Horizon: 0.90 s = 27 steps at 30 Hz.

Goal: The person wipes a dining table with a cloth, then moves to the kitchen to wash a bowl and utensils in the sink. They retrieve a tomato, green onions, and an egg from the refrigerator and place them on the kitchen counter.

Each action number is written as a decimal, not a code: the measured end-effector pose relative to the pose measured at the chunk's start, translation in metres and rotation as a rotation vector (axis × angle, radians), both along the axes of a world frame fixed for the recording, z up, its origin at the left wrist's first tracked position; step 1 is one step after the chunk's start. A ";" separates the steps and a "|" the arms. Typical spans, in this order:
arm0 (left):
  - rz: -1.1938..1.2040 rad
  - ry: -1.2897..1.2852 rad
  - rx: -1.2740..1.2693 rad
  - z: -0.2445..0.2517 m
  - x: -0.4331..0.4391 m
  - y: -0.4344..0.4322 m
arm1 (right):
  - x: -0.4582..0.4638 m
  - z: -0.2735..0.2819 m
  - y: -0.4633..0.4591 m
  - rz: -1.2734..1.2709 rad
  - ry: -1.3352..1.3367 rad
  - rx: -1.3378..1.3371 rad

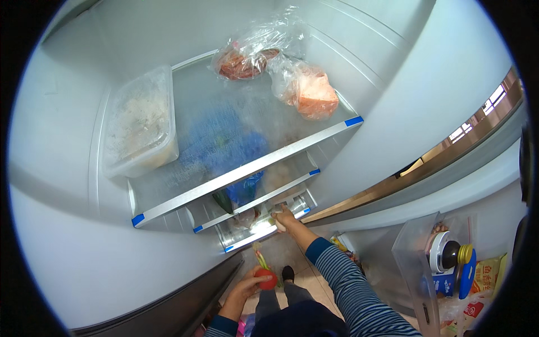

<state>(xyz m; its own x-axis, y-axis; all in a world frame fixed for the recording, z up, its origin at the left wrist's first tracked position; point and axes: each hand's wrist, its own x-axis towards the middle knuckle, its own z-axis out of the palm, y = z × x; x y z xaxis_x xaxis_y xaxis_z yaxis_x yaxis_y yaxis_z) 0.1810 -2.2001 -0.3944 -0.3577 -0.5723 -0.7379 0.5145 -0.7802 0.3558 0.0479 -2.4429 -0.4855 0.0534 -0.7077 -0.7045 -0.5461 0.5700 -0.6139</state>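
Note:
My left hand (249, 283) holds a red tomato (267, 279) together with a green-stalked vegetable (261, 258), below the fridge's lower edge. My right hand (285, 220) reaches to the lowest visible glass shelf (252, 238) of the open refrigerator, its fingers over the front rim; a pale thing shows at the palm, but I cannot tell what it is or whether it is gripped. Just left of that hand lies something in clear plastic (246, 218). On the shelf above are a blue plastic bag (246, 187) and a dark green vegetable (222, 201).
The upper glass shelf (252, 166) bears a lidded plastic container (141, 122) and bagged raw meat (242, 63), (316, 94). At right, the open door's clear bin (414, 269) holds a gold-capped jar (452, 255) and packets. A tiled floor (322, 286) lies below.

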 end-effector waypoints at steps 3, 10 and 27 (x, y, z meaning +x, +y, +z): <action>-0.020 -0.001 -0.005 0.001 0.002 0.002 | -0.002 -0.002 -0.013 0.051 0.004 -0.028; -0.054 -0.017 0.012 -0.006 0.003 0.014 | -0.008 0.002 -0.023 -0.230 -0.261 0.134; -0.231 0.009 -0.079 0.020 -0.013 0.020 | -0.026 0.051 0.045 -0.227 -0.546 0.159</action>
<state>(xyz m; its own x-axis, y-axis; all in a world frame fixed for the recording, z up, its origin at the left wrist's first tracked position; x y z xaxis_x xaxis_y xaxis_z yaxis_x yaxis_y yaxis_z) 0.1677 -2.1801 -0.3742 -0.4925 -0.5301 -0.6903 0.3287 -0.8477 0.4164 0.0224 -2.3976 -0.4345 0.2966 -0.6321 -0.7159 -0.0309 0.7429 -0.6687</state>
